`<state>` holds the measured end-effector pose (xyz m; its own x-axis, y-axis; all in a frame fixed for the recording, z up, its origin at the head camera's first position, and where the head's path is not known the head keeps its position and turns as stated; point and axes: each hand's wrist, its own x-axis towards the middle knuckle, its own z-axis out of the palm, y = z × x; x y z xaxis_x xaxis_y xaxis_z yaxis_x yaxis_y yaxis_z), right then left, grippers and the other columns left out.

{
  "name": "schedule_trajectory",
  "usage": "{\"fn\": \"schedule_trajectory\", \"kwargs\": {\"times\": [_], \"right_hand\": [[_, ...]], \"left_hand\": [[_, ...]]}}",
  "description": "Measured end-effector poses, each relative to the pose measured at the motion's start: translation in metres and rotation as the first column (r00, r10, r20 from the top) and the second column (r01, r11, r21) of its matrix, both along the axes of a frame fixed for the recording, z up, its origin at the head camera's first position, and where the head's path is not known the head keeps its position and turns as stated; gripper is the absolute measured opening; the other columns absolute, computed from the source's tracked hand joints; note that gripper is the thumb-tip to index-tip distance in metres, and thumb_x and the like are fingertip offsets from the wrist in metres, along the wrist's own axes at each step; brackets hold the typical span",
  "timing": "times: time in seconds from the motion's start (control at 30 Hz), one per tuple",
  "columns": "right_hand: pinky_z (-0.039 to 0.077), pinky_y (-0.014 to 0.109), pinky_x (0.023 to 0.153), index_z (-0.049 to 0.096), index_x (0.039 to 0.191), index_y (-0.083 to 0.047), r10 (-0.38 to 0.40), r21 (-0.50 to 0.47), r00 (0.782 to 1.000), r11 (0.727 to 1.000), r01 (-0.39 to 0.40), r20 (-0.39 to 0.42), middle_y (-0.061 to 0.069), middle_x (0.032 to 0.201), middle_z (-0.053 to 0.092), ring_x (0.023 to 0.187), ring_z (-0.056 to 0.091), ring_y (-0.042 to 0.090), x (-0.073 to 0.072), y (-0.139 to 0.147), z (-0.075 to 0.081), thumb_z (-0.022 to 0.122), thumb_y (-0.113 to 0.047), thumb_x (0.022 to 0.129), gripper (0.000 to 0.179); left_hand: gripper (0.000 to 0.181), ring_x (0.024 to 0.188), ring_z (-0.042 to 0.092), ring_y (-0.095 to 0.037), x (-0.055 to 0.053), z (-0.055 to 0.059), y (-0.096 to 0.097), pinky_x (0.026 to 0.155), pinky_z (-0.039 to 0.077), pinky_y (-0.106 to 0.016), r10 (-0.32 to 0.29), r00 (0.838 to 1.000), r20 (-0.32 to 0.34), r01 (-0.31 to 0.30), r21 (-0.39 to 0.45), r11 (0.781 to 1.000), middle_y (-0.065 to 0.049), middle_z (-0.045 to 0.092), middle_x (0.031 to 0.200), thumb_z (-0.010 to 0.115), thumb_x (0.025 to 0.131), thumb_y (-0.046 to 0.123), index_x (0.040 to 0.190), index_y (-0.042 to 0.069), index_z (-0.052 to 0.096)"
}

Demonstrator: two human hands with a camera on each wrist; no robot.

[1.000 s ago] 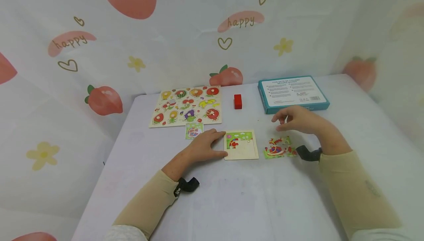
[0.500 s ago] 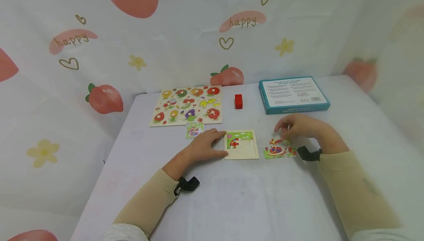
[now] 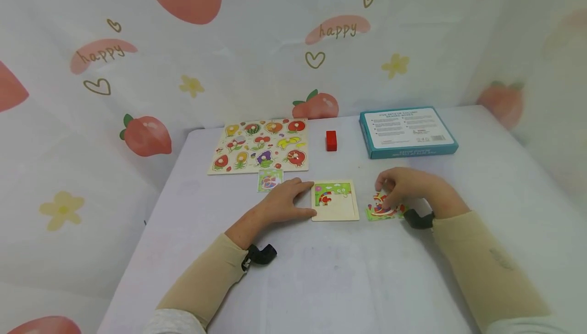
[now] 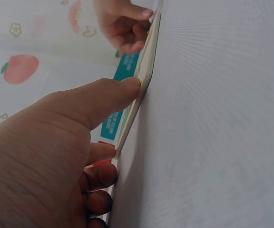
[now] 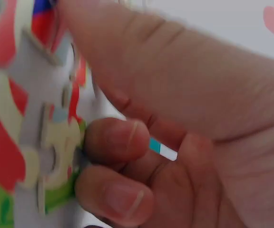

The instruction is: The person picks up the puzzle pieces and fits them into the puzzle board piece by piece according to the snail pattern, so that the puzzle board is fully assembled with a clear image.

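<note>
In the head view my left hand (image 3: pixel 285 202) lies at the left side of a small wooden puzzle board (image 3: pixel 335 214). Its thumb and index finger are stretched out and touch the board's left corners; the left wrist view shows the thumb (image 4: pixel 122 90) on the edge. The board has several picture pieces along its top and left. My right hand (image 3: pixel 403 188) is low over loose jigsaw pieces (image 3: pixel 378 214) right of the board. In the right wrist view its thumb reaches a red and blue piece (image 5: pixel 44 21); whether it pinches the piece is hidden.
A fruit peg puzzle (image 3: pixel 261 145) lies at the back left, with a small picture card (image 3: pixel 269 180) at its front edge. A red block (image 3: pixel 331 140) stands at the back middle. A teal-edged box (image 3: pixel 408 132) is behind my right hand.
My right hand has come down and slightly left onto the loose jigsaw pieces, its thumb now among them. The left hand and the board stay in place.
</note>
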<state>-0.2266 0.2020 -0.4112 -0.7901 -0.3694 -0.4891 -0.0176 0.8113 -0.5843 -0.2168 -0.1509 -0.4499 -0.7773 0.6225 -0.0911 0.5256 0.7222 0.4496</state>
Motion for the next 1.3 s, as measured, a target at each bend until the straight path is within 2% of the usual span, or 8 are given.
{"fn": "schedule_trajectory", "kwargs": {"times": [0.3,0.43,0.6,0.7,0.83,0.97,1.1,1.3], "right_hand": [[0.046,0.036,0.073,0.062,0.104,-0.009,0.002,0.082,1.0,0.997,0.0,-0.023,0.009,0.094,0.058,0.089,0.056,0.025,0.006,-0.014,0.005,0.087,-0.014,0.08,0.035],[0.048,0.036,0.074,0.061,0.103,-0.01,-0.002,0.087,1.0,0.996,0.003,-0.018,0.009,0.098,0.061,0.092,0.057,0.026,0.006,-0.015,0.008,0.085,-0.013,0.081,0.033],[0.051,0.038,0.076,0.062,0.104,-0.01,0.011,0.012,1.0,1.0,-0.011,-0.005,0.011,0.103,0.064,0.09,0.06,0.026,0.003,-0.01,0.009,0.079,-0.01,0.085,0.026],[0.051,0.041,0.081,0.065,0.107,-0.01,0.031,-0.021,0.999,0.999,-0.032,-0.033,0.009,0.103,0.065,0.093,0.06,0.027,0.002,-0.003,0.012,0.076,-0.012,0.089,0.021],[0.048,0.044,0.086,0.066,0.115,-0.01,0.031,-0.045,0.996,0.998,-0.034,-0.081,0.007,0.106,0.065,0.1,0.058,0.027,0.002,0.007,0.019,0.076,-0.021,0.092,0.027],[0.048,0.046,0.089,0.066,0.118,-0.009,0.002,-0.086,0.991,0.996,-0.014,-0.132,0.005,0.106,0.065,0.1,0.059,0.025,0.004,0.016,0.028,0.076,-0.027,0.093,0.032],[0.048,0.049,0.091,0.067,0.118,-0.008,-0.021,-0.141,0.981,0.99,-0.007,-0.195,0.004,0.107,0.068,0.101,0.062,0.025,0.008,0.025,0.039,0.075,-0.024,0.094,0.03],[0.049,0.042,0.086,0.062,0.13,-0.005,-0.087,-0.196,0.967,0.98,0.04,-0.24,0.004,0.105,0.069,0.096,0.067,0.022,0.013,0.037,0.052,0.074,-0.02,0.095,0.04]], "left_hand": [[0.078,0.093,0.049,-0.014,0.0,0.0,0.0,0.078,0.042,-0.033,0.006,1.0,0.005,-0.006,0.003,1.0,0.004,0.051,0.101,0.075,0.089,0.052,0.154,0.017,0.05],[0.078,0.091,0.048,-0.015,0.0,0.0,0.001,0.077,0.041,-0.033,0.006,1.0,0.006,-0.006,0.008,1.0,0.004,0.05,0.099,0.075,0.089,0.052,0.154,0.017,0.05],[0.078,0.09,0.048,-0.014,0.0,-0.001,0.0,0.076,0.04,-0.033,0.003,1.0,-0.001,-0.003,0.012,1.0,0.003,0.05,0.098,0.075,0.089,0.052,0.153,0.016,0.05],[0.078,0.09,0.048,-0.014,0.0,-0.001,0.0,0.076,0.04,-0.033,0.007,1.0,-0.001,-0.007,0.005,1.0,0.003,0.05,0.098,0.075,0.089,0.052,0.154,0.017,0.05],[0.078,0.091,0.048,-0.014,0.0,-0.001,0.0,0.076,0.041,-0.033,0.011,1.0,0.002,-0.011,0.0,1.0,0.003,0.05,0.098,0.075,0.088,0.052,0.154,0.017,0.05],[0.078,0.093,0.048,-0.014,0.001,-0.001,0.0,0.078,0.042,-0.033,0.01,1.0,0.005,-0.01,-0.001,1.0,0.004,0.051,0.1,0.075,0.089,0.052,0.154,0.017,0.05],[0.077,0.094,0.048,-0.014,0.001,0.0,0.0,0.081,0.043,-0.033,0.007,1.0,0.005,-0.007,0.005,1.0,0.004,0.052,0.103,0.075,0.089,0.051,0.154,0.017,0.049],[0.078,0.093,0.048,-0.014,0.002,0.001,0.001,0.08,0.042,-0.033,0.006,1.0,0.002,-0.006,0.007,1.0,0.004,0.051,0.102,0.076,0.089,0.052,0.153,0.016,0.05]]}}
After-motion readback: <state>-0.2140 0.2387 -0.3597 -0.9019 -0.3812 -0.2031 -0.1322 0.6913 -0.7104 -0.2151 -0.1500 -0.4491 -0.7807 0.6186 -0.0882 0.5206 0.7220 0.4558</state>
